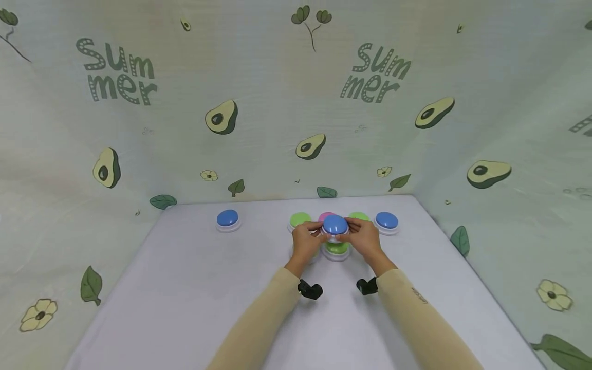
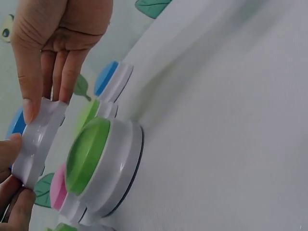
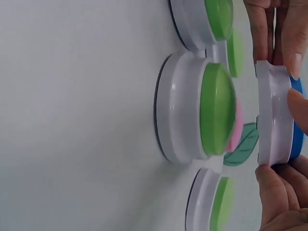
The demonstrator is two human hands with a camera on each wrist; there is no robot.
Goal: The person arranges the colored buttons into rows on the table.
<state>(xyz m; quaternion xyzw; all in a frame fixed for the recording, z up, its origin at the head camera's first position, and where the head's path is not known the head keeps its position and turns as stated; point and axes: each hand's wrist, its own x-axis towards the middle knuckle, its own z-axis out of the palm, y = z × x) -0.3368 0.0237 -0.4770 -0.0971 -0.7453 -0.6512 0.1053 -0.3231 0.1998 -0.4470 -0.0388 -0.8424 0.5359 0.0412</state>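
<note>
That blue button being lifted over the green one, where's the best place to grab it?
By its white rim, from opposite sides, as both hands do. The blue button has a smooth dome, but its white base gives fingertips a flat edge. The left hand and right hand pinch it there, above the green button.

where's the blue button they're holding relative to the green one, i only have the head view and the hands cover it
Observer: The held blue button is lifted clear above the green button; the right wrist view shows a gap between them.
Operator: is the green one on the table
Observer: Yes, its base sits flat on the white table in the left wrist view.
Operator: how are they gripping it
Observer: The left hand and right hand both pinch its white rim, fingers on the edge.
</note>
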